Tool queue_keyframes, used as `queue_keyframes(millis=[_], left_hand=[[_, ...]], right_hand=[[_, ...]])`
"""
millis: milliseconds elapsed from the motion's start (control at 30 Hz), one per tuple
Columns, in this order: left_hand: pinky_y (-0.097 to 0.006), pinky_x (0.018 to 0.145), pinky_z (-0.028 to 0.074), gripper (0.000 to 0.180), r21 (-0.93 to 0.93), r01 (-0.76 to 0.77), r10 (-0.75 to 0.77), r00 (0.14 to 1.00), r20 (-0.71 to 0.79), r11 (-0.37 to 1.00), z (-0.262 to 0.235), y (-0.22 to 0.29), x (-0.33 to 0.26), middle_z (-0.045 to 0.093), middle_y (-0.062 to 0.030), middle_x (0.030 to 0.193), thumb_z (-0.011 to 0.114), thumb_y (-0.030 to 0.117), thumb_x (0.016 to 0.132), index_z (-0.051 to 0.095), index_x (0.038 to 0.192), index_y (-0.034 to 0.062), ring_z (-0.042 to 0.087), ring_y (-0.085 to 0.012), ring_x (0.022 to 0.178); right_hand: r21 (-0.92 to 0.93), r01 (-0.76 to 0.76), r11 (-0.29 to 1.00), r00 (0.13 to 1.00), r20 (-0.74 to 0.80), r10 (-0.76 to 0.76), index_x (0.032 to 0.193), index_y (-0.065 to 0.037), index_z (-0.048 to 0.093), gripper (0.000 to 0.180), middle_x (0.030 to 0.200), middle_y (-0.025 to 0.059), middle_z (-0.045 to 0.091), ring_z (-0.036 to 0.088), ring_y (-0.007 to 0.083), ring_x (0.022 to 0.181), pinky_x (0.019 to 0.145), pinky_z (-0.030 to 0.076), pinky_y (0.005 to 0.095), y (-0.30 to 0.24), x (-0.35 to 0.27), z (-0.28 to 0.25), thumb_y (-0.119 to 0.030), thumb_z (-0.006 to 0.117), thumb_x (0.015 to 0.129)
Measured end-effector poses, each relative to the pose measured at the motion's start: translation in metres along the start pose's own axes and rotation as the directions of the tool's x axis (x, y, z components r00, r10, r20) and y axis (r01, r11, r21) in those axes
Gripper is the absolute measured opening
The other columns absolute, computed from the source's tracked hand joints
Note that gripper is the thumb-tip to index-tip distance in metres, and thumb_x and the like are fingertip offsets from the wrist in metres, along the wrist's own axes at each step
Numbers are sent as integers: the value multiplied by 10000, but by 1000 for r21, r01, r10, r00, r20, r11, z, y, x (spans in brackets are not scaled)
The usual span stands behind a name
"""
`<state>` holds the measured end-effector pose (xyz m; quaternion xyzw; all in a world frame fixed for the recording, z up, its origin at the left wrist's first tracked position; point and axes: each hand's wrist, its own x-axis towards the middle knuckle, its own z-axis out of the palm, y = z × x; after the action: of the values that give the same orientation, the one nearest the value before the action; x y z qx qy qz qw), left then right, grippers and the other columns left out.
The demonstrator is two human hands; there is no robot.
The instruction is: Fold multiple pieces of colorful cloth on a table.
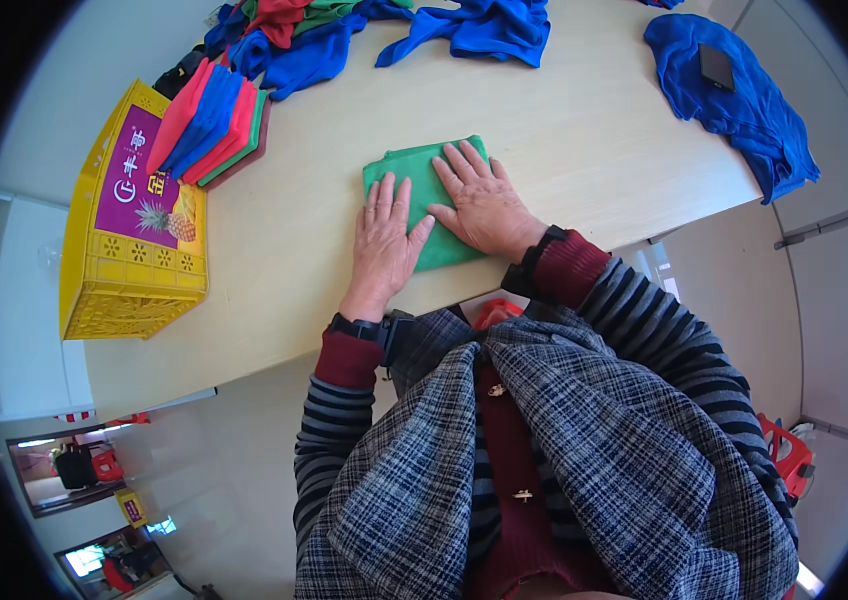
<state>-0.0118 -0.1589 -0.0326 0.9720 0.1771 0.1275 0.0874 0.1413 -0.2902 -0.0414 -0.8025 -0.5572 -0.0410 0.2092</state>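
Left hand and right hand are both flat, gripping nothing, smack on top of the folded green cloth on the table. Cloth's squarish, no obvious long axis; right fingertips sit closer to its far edge. Loose blue cloth lies well beyond.

Green cloth is looking matt and pretty smooth, just lightly creased. Tabletop is showing a pale wood-look finish, smooth with a slight sheen. The yellow crate is reading as moulded plastic, kinda glossy. Blue cloth on the right is looking rumpled. Plaid garment is coming across as coarse, matt weave; the little clasps are glinting like metal.
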Motion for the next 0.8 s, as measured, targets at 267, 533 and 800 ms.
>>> queue_keyframes(millis=[267,533,800], left_hand=[[-533,1219,152,720,113,157,-166,983,73,981,-16,-1,-1,269,-179,1623,410,534,1020,333,1543,46,210,-323,1516],[-542,1221,130,734,81,14,-18,999,48,997,0,1,24,256,-160,1633,418,534,1013,320,1547,40,196,-313,1523],[-549,1218,135,756,-4,41,-41,997,66,999,-8,-1,22,241,-153,1641,414,567,1004,321,1548,51,189,-312,1526]], right_hand=[[-72,-13,997,995,97,20,1500,-25,397,695,1571,198,346,267,383,1485,1183,246,554,2,9,-18,-494,480,993],[-84,107,991,994,23,-106,1501,-25,395,639,1569,212,349,283,374,1479,1204,199,548,-2,13,-3,-416,469,1002],[-72,101,992,995,20,-99,1506,-16,376,647,1573,219,342,275,373,1485,1212,185,530,-1,7,-4,-413,458,1002]])
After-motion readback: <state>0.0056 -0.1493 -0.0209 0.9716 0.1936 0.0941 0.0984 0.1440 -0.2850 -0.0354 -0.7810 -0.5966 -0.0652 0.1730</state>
